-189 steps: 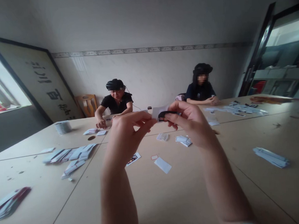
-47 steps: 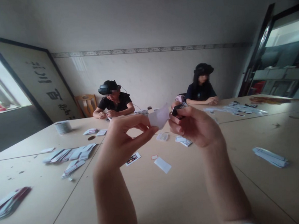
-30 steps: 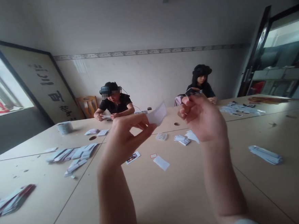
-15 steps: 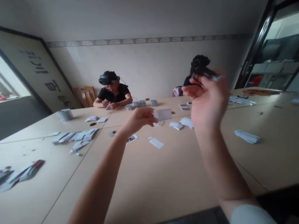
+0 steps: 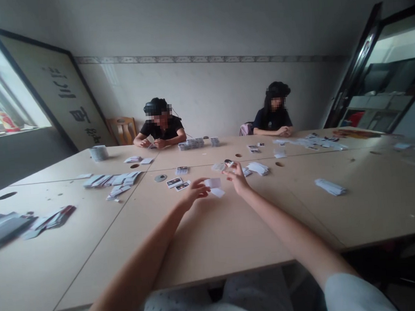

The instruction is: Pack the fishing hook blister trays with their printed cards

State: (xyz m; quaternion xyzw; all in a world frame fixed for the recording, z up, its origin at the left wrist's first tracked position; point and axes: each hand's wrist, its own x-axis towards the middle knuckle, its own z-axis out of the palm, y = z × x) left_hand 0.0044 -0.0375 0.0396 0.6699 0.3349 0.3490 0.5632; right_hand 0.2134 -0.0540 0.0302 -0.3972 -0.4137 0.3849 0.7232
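My left hand pinches a small translucent card by its left edge, above the table. Below that card a white slip lies on the wood. To the right, my right hand is closed on a small black-and-clear object, too small to name. White cards lie just beyond my right hand. Two printed picture cards rest on the table left of my left hand.
Across the table sit two people in dark shirts. Stacked card bundles stand near the far edge. Spread white cards lie on the left, a narrow bundle on the right.
My right hand has come down from high on the right to beside the translucent card, still holding the dark object. My left hand and its card are lower in view. The second person is now uncovered.
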